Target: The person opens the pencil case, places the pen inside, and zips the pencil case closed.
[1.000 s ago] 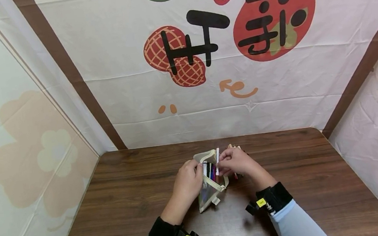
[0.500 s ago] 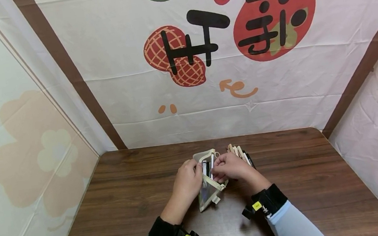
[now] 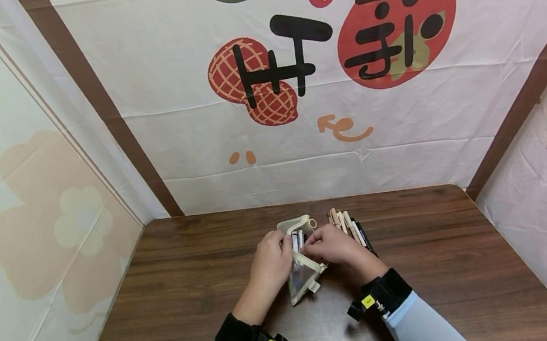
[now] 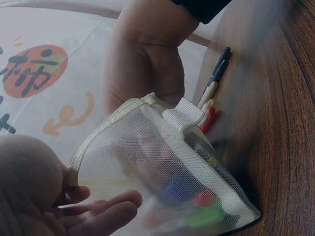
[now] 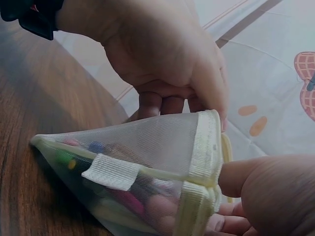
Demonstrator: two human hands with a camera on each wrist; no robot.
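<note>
A mesh pencil case (image 3: 307, 280) with cream zipper edging stands open on the table, coming to a point toward me. White pens (image 3: 296, 242) show in its mouth, and coloured pen ends (image 5: 129, 200) show through the mesh. My left hand (image 3: 274, 256) pinches the left rim of the case between thumb and fingers. From the other side, my right hand (image 3: 333, 244) reaches into the mouth; its fingertips (image 5: 161, 209) show through the mesh in the right wrist view. I cannot tell whether they still pinch a pen.
Several pens (image 3: 350, 224), beige, white and black, lie side by side on the brown wooden table (image 3: 425, 254), just beyond my right hand. A printed white cloth (image 3: 188, 135) hangs behind the table's far edge, with cloth walls at both sides.
My right hand has brought a white pen left and down into the case and now reaches deeper into it. The loose pens have come into fuller view. The left hand keeps its hold.
</note>
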